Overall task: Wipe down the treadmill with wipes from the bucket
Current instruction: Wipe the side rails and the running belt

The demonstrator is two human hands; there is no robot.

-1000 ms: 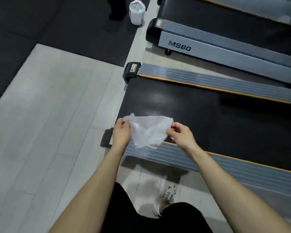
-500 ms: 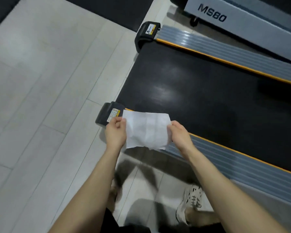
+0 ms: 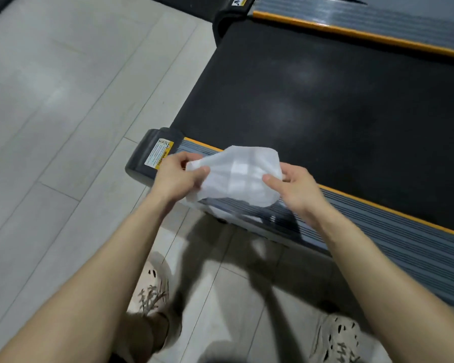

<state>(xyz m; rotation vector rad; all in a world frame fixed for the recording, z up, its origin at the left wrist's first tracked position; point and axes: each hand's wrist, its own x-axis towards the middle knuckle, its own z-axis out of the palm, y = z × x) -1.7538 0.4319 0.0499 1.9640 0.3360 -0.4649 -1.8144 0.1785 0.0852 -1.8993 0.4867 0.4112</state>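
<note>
1. The wipe (image 3: 236,176), a white, creased sheet, is held in the air just to the right of the treadmill's end cap (image 3: 144,155). It is spread between both hands over the ribbed side rail (image 3: 378,231) that runs on from the cap. No contact with the rail is seen.
2. A wipe has plainly been taken, so the fetching step is judged done. The bucket is not in view.
3. Wiping is judged not yet begun. No wet streak is seen on the belt (image 3: 325,100) beyond the end cap, only dull patches of reflected light. Whether any part has been cleaned cannot be told.
4. The rail, the belt, the far rail (image 3: 351,24) well beyond the end cap, and the unseen console are therefore judged left to do.
5. The sheet's left edge is pinched by the left hand (image 3: 176,176), directly beside the end cap's warning label (image 3: 159,153), with thumb and curled fingers closed on it.
6. The right edge is grasped by the right hand (image 3: 296,187), farther right of the end cap. The thumb is laid on the sheet's front and the fingers are hidden behind it.
7. Both forearms are stretched forward and downward, converging on the sheet.
8. Two pale shoes (image 3: 152,289) are planted on the tiled floor (image 3: 63,100), on the viewer's side of the end cap.
</note>
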